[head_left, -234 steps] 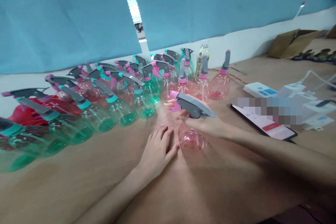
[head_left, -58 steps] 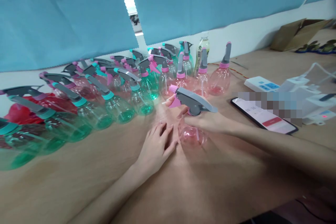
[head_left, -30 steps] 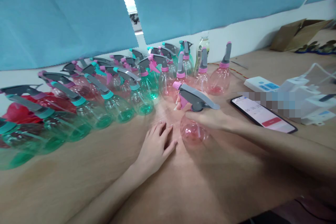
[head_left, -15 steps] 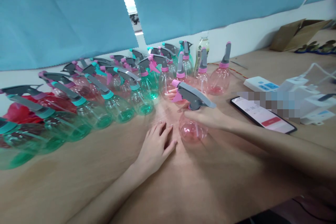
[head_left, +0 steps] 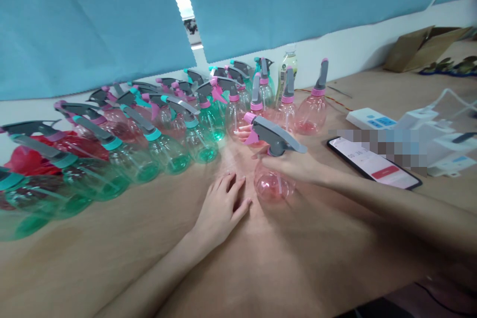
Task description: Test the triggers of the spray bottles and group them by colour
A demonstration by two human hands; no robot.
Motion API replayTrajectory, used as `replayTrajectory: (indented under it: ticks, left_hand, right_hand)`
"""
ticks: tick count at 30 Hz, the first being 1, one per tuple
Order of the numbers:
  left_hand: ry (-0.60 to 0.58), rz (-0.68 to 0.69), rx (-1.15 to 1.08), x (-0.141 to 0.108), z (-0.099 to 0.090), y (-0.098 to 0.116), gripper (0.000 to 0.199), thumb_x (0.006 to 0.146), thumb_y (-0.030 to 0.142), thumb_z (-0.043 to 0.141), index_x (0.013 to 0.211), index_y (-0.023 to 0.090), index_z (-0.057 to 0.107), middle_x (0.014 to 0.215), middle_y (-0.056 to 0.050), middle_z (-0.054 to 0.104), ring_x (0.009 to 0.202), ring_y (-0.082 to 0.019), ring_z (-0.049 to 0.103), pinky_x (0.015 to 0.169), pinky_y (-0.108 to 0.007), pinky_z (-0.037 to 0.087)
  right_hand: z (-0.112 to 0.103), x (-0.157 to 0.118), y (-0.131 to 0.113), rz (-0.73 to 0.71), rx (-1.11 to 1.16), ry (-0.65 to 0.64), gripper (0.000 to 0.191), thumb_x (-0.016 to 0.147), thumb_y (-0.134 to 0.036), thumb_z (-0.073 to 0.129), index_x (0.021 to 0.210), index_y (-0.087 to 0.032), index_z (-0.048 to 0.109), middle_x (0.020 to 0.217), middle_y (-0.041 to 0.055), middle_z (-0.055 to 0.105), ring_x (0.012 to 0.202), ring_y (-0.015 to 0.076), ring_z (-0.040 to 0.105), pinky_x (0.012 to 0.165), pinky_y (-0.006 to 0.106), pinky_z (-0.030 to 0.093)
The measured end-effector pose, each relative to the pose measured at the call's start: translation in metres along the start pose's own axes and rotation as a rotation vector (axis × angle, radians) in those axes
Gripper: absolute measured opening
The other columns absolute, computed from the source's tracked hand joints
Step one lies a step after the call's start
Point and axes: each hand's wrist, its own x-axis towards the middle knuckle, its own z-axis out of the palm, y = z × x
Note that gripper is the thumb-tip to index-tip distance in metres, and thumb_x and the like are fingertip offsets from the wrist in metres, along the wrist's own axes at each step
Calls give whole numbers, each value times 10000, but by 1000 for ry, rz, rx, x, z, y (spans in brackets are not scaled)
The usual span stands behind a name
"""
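A pink, see-through spray bottle with a grey and pink trigger head stands on the table before me. My right hand is around its neck just under the head, thumb at the near side; some fingertips show past the pink trigger, the rest are hidden. The nozzle points left. My left hand lies palm down on the tabletop, fingers slightly spread, holding nothing, a short way left of that bottle. Nearest beyond it is a green spray bottle with a turquoise collar.
Several green and pink spray bottles stand in rows along the left and back. A drink bottle stands behind. On the right are a phone showing a timer, a white power strip with plugs, and a cardboard box.
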Motion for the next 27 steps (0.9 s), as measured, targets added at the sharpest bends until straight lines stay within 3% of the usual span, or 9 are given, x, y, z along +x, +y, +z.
replayTrajectory:
  ticks: [17,27]
  left_hand:
    - [7,6,8,-1,1,-1,427,951,384,493,1309,151,516,1354,-173,506,1276,-329,446,1018,-520,402]
    - [-13,3,19,0,-1,0,441,954,376,492,1314,122,517,1362,-185,502,1281,-334,440,1026,-510,398]
  right_hand:
    - [1,2,2,-57,85,-6,677,686,-124,504,1341,-291,489,850,-17,685,621,146,540,627,273,470]
    - [2,2,4,-46,70,7,673,693,-136,511,1339,-326,489,1074,-15,695,703,160,610,643,289,479]
